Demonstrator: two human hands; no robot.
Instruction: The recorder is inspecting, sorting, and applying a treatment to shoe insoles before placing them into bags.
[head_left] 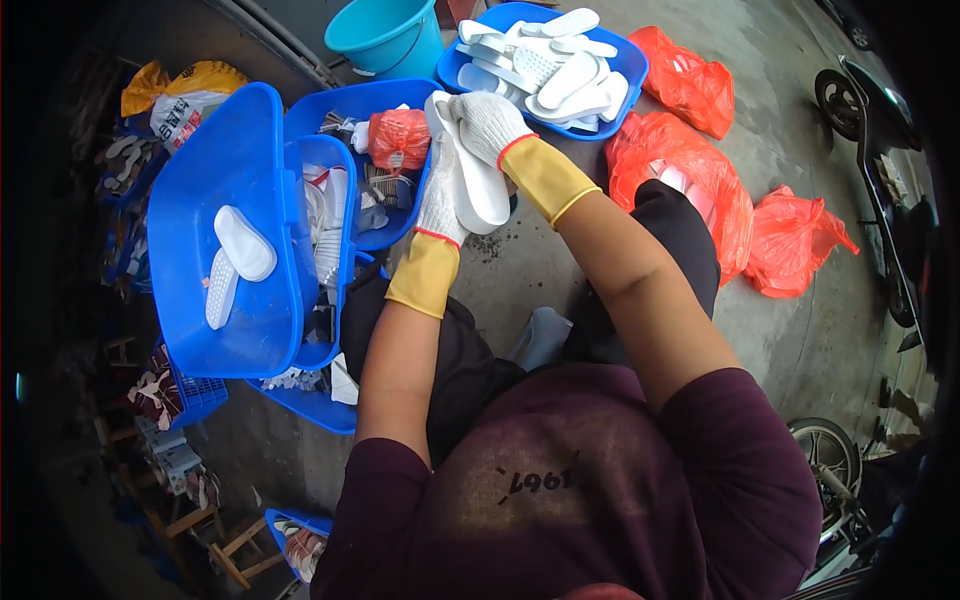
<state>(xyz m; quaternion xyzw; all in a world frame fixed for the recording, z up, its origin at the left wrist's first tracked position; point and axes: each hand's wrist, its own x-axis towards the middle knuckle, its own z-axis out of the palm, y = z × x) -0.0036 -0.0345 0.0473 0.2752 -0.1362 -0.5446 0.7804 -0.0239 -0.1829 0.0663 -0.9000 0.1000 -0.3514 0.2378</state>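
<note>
Between my two hands is a white shoe sole (481, 196), tilted, with its rounded end toward me. My left hand (441, 200), in a white knit glove with a yellow cuff, is closed along the sole's left side. Gloved the same way, my right hand (488, 124) grips it near the far end, fingers curled over. Whether one sole or two lie together there, I cannot tell. Just beyond, a blue tub (634, 103) is heaped with white soles (566, 80). To the left, two soles (243, 244) lie in a large blue tub (190, 310).
More blue tubs with straps and wrapped bundles stand left of my hands, one holding a red plastic bag (398, 138). A turquoise bucket (385, 40) stands behind. Red plastic bags (680, 185) lie at right on the concrete floor (790, 340). A motorbike (880, 170) is farther right.
</note>
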